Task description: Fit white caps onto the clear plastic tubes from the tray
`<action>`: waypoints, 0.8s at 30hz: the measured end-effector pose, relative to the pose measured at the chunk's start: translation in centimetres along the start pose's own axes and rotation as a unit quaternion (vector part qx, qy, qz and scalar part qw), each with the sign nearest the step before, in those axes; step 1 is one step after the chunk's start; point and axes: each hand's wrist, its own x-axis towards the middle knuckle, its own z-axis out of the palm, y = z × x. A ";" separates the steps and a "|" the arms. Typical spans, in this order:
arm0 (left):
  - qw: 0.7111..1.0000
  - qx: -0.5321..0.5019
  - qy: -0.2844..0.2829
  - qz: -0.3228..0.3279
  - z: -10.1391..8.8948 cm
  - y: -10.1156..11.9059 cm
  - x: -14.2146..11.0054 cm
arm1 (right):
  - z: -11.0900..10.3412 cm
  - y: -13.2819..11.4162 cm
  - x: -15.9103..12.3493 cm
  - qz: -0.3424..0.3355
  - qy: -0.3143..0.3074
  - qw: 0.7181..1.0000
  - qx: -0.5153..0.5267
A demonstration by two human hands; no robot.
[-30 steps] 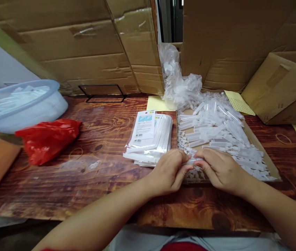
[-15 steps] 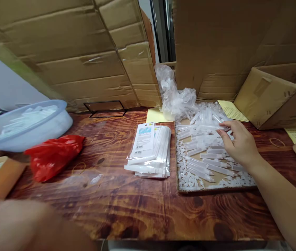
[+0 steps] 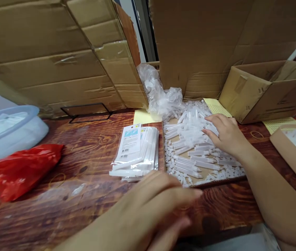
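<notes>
My right hand (image 3: 225, 134) is above a shallow cardboard tray (image 3: 205, 183), thumb and fingers apart. Nothing shows between them. Several translucent plastic tubes with narrow tips (image 3: 188, 166) lie in the tray, with small whitish plastic pieces (image 3: 170, 164) along its edges. In front of the tray, lower in the view, my left hand (image 3: 163, 200) stretches to the right. Its fingers are extended and apart from the thumb, slightly blurred, with nothing visible in them. Just beyond it lies a stack of clear plastic packets (image 3: 136, 153) with printed cards.
Crumpled clear plastic bags (image 3: 160, 94) sit behind the tray. At left are a red plastic bag (image 3: 27, 167) and a pale blue basin (image 3: 30, 129). An open cardboard box (image 3: 247, 94) and a tan container (image 3: 285, 146) stand at right. Tall cardboard panels (image 3: 45, 52) close off the back.
My left hand has swung from the lower left to the middle, near the tray's front edge. My right hand stays over the tubes. The camera has turned to the right.
</notes>
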 end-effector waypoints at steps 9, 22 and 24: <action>0.956 0.208 -0.203 0.040 3.2 -1.3 11.2 | -3.9 5.0 0.5 0.145 -0.336 0.931 -0.018; 0.953 0.224 -0.204 -0.004 4.7 -3.9 12.7 | -3.6 0.8 0.3 0.171 -0.517 0.838 -0.040; 0.952 0.230 -0.201 -0.003 4.8 -4.0 12.7 | -3.4 -0.1 0.1 0.176 -0.508 0.841 -0.066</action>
